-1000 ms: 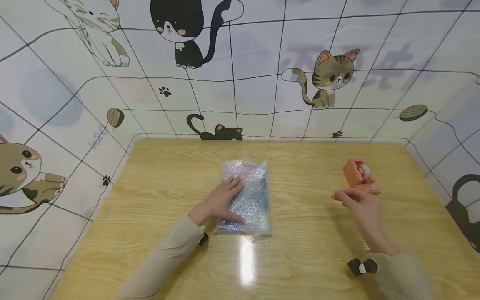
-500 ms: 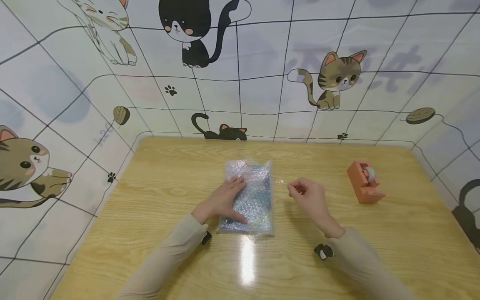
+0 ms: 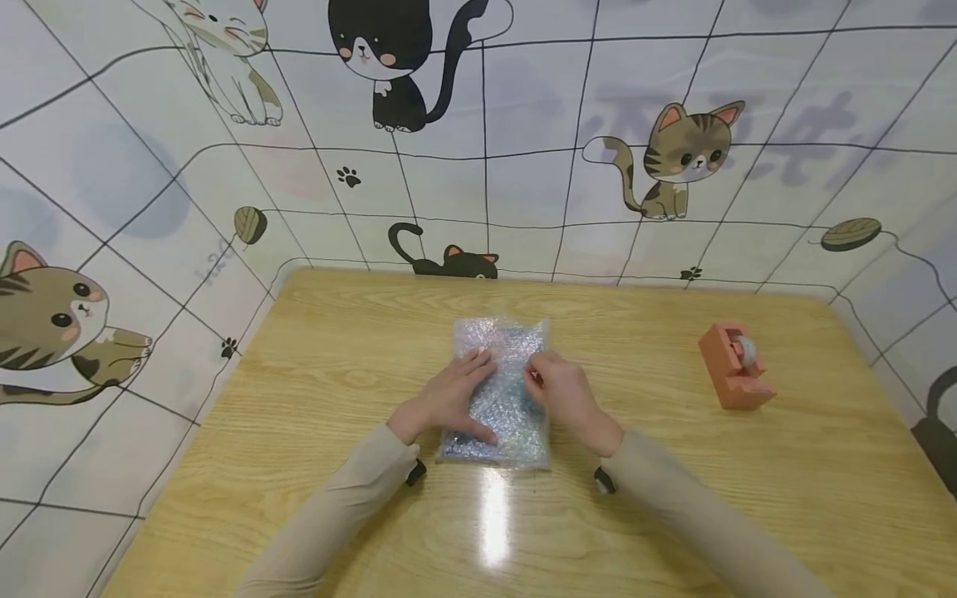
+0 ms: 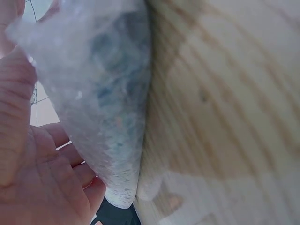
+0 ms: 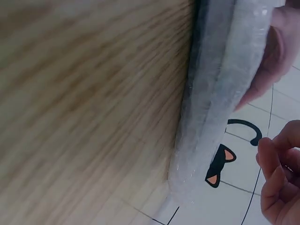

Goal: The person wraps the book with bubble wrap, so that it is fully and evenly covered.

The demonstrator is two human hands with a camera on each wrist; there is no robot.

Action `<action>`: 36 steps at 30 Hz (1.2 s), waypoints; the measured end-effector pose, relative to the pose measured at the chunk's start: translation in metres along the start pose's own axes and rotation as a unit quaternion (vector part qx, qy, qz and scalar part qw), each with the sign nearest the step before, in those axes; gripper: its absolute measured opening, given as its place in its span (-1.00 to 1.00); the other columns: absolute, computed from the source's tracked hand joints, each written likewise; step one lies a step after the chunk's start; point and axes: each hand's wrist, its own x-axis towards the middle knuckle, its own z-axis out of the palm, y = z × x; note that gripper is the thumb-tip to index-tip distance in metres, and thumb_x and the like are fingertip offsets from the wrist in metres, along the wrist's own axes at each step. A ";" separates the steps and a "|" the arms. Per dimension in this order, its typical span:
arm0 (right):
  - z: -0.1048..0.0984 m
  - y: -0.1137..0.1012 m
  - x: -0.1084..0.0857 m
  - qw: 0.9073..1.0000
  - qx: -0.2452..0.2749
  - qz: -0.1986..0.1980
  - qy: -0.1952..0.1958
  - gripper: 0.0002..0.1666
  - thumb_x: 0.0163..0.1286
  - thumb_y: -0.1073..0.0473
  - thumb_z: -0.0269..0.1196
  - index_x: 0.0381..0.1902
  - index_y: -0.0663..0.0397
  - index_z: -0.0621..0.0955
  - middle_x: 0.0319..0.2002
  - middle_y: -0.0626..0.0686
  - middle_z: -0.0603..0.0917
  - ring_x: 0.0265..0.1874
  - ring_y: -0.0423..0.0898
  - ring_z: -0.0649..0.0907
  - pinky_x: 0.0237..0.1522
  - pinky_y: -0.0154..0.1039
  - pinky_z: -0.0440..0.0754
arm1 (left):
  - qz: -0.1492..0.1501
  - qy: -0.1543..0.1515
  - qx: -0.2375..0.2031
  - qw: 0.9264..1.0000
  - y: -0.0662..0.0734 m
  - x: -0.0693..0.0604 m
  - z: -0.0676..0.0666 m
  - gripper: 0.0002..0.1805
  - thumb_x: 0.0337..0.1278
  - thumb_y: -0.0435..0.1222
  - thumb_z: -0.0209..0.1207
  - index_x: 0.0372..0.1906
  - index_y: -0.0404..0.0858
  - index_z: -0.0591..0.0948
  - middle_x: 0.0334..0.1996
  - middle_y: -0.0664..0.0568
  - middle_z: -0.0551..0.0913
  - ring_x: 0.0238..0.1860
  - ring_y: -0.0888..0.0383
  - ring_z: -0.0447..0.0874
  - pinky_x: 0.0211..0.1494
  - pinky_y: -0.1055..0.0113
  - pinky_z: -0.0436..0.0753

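A flat package in bubble wrap (image 3: 512,415) lies on the wooden table, with bluish contents showing through. My left hand (image 3: 452,394) rests on its left side, fingers spread. In the left wrist view the left palm and fingers (image 4: 56,173) lie along the wrap (image 4: 108,93). Over the package's right edge is my right hand (image 3: 564,394), thumb and index finger pinched together. The strip of clear tape in that pinch is too small to make out now. The right wrist view shows the pinched right hand (image 5: 281,173) apart from the wrapped edge (image 5: 211,93).
An orange tape dispenser (image 3: 733,370) with a clear roll stands to the right on the table (image 3: 635,324). A cloth backdrop (image 3: 523,191) printed with cats rises behind the table and along both sides.
My right hand has come left from beside the tape dispenser to the package, with a small piece of clear tape at its fingertips on the way. The left hand has stayed on the wrap.
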 end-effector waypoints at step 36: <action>0.012 0.004 -0.005 0.950 -0.134 -0.243 -0.145 -0.75 0.05 0.30 0.34 -0.24 0.13 0.68 -0.33 0.00 0.59 -0.33 -0.10 0.56 -0.31 -0.25 0.42 | -0.007 -0.002 0.005 1.000 -0.001 0.002 0.001 0.24 -0.42 0.22 0.42 0.40 -0.35 0.17 0.44 -0.20 0.01 0.45 -0.13 -0.15 0.44 0.01 -0.01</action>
